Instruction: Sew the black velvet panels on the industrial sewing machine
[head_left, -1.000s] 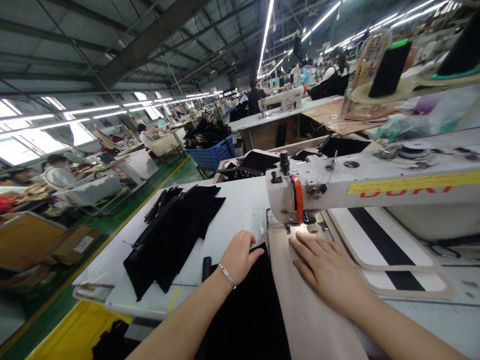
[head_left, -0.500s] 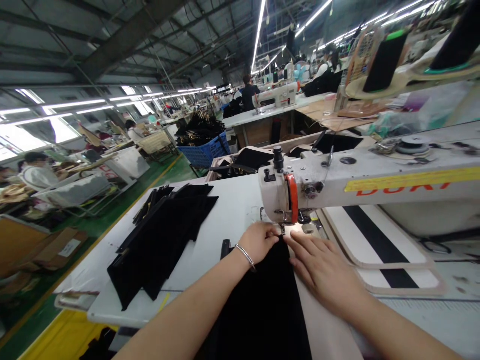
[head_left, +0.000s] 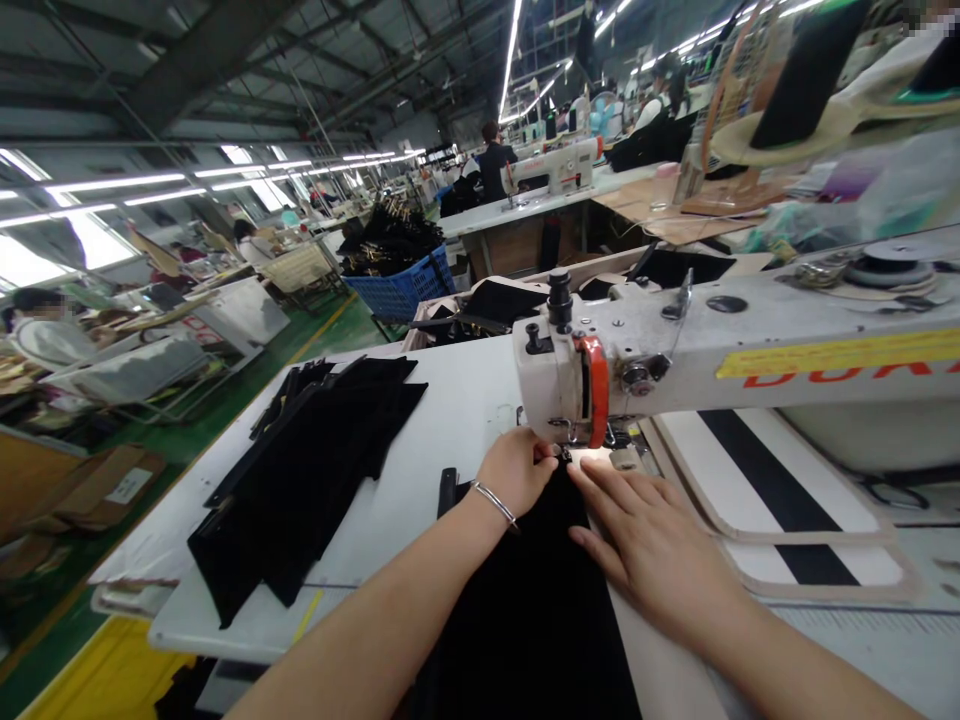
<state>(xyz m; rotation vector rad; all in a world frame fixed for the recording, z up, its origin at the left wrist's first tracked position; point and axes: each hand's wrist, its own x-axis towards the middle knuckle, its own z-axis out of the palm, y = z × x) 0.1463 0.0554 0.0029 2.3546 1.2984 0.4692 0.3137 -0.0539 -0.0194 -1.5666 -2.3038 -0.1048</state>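
Note:
A black fabric piece [head_left: 536, 610] lies on the sewing table, its far end under the head of a white sewing machine [head_left: 675, 350]. My left hand [head_left: 516, 468], with a thin bracelet on the wrist, has curled fingers pinching the fabric's far edge right by the needle. My right hand [head_left: 652, 540] lies flat with fingers stretched out, pressing the fabric's right side just in front of the needle area.
A stack of black fabric pieces [head_left: 315, 460] lies on the white table [head_left: 457, 400] to the left. A beige template with a black stripe [head_left: 780, 500] sits under the machine arm. Behind stand a blue crate [head_left: 405, 290], other machines and seated workers.
The black fabric has slid forward and right, under the machine head. My left hand moved with it up to the needle. My right hand shifted slightly toward the fabric.

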